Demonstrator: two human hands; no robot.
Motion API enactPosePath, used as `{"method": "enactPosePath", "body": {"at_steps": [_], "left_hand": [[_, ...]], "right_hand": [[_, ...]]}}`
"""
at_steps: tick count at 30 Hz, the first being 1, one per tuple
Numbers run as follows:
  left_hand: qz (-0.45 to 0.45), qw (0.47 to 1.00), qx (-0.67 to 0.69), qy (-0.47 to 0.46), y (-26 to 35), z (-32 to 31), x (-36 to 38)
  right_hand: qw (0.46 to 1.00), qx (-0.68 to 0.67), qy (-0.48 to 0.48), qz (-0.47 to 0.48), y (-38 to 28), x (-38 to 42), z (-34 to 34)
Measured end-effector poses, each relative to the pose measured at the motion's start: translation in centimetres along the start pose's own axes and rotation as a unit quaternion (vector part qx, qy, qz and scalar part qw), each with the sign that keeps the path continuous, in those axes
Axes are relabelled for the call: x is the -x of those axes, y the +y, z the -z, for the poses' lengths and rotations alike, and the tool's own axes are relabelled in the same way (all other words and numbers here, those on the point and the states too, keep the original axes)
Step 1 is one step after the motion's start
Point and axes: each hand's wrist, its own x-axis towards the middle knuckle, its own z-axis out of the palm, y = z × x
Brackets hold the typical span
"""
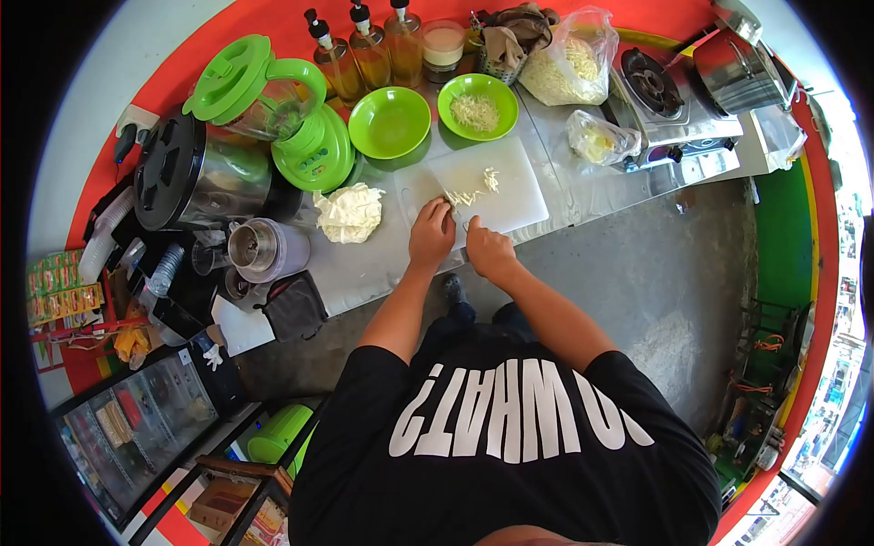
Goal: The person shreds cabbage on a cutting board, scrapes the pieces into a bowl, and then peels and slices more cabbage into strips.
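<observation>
A white cutting board (519,196) lies on the metal counter, with pale shredded strips of cabbage (492,180) on it. At the board's near edge my left hand (431,235) is closed, its bent fingertips pressing down beside the shreds; the piece under them is mostly hidden. Close to its right, my right hand (490,249) is wrapped round a knife (466,227), of which only a sliver of blade shows. Left of the board sits a cut chunk of cabbage (350,215). Behind the board, one green bowl (512,109) holds shreds and another green bowl (390,123) holds nothing visible.
A green blender (314,150), pump bottles (369,45) and a steel-bodied pot (223,173) line the back left. Toward the right are a bag of shreds (569,73), a smaller plastic bag (603,136) and a gas stove (674,123). The counter's front edge runs just before my wrists.
</observation>
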Motion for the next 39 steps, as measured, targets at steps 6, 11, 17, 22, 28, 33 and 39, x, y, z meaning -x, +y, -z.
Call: {"method": "enactPosePath", "body": {"at_steps": [6,11,17,22,28,33,39], "left_hand": [[-0.005,1.000,0.005,0.000,0.2,0.3,-0.1],[-0.004,1.000,-0.002,0.011,0.1,-0.1,-0.2],[0.020,1.000,-0.014,-0.006,-0.3,-0.4,0.7],[-0.016,0.999,-0.028,0.006,0.0,-0.2,-0.2],[-0.020,0.998,-0.050,0.011,0.4,0.0,-0.2],[-0.004,1.000,-0.029,-0.002,0.4,0.1,-0.2],[-0.005,1.000,-0.027,0.011,0.3,-0.1,-0.1]], "right_hand": [[0.998,0.057,-0.007,0.018,0.5,2.2,-0.9],[0.996,0.081,0.016,0.026,2.0,2.1,-1.4],[0.995,0.083,0.025,0.048,2.3,1.8,-1.5],[0.997,0.064,0.020,0.037,2.4,1.7,-1.0],[0.996,0.057,0.011,0.061,2.4,1.7,-0.4],[0.996,0.038,0.021,0.072,2.2,1.9,-0.3],[0.996,0.012,-0.039,0.081,2.6,1.9,0.2]]}}
